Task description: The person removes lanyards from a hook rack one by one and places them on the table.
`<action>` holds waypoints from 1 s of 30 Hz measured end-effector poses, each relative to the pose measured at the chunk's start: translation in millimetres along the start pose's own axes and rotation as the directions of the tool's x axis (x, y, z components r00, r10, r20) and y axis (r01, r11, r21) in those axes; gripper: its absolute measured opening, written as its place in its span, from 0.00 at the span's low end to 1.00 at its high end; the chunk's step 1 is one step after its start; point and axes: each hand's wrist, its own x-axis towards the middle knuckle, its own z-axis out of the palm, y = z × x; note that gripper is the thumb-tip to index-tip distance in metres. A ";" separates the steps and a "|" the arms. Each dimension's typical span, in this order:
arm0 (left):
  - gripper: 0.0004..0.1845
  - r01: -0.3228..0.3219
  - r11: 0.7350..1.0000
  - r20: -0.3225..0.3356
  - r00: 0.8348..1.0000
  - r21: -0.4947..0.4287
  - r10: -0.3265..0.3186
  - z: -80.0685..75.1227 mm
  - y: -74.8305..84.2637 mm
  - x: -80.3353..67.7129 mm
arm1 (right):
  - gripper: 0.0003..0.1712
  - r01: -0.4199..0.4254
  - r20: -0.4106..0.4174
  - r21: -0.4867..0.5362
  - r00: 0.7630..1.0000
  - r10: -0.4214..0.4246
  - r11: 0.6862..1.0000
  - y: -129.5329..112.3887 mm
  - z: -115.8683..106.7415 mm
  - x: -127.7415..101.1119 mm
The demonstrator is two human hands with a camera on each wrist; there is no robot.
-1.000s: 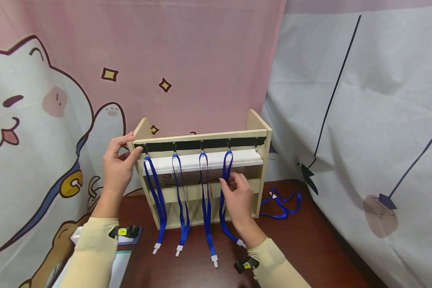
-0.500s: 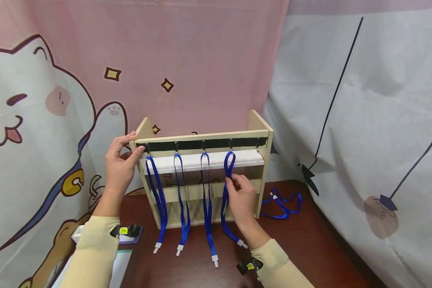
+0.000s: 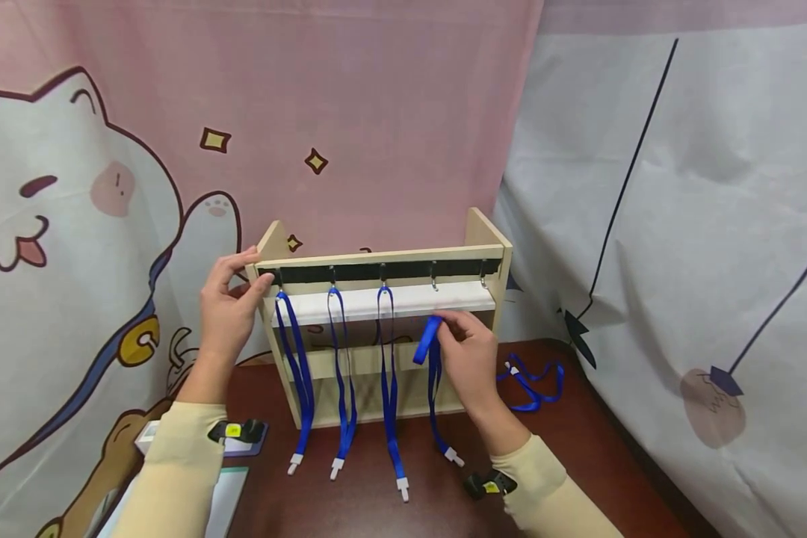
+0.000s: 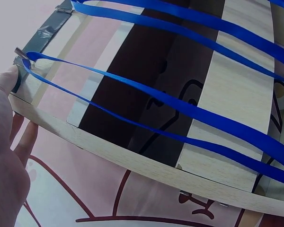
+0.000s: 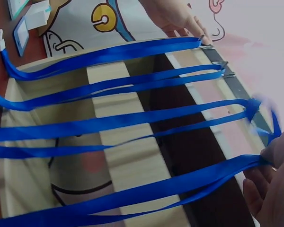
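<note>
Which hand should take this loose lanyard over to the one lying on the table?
Probably the right hand: its fingers already pinch the unhooked blue lanyard, and the spare lanyard on the table lies on its side. The left hand grips the wooden rack at its far corner.

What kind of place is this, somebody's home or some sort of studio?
Probably a staged recording corner rather than a home. Printed cartoon cat sheets hang as backdrops, a small pale wooden hook rack stands on a dark brown table, and small devices are strapped on both wrists.
</note>
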 end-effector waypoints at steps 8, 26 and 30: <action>0.19 -0.005 1.000 -0.014 1.000 -0.002 0.005 -4.2 -4.2 2.4 | 0.11 0.026 0.060 -0.005 0.998 -0.026 1.000 -11.4 -14.1 13.9; 0.18 -0.002 1.000 0.002 1.000 0.010 0.002 -1.5 0.1 1.5 | 0.10 0.064 0.035 -0.131 0.998 -0.059 0.989 -31.0 -75.4 41.9; 0.18 0.000 1.000 0.009 1.000 -0.010 0.000 -0.9 14.4 -2.8 | 0.10 0.074 0.010 -0.160 0.997 -0.074 0.984 -29.2 -96.1 50.0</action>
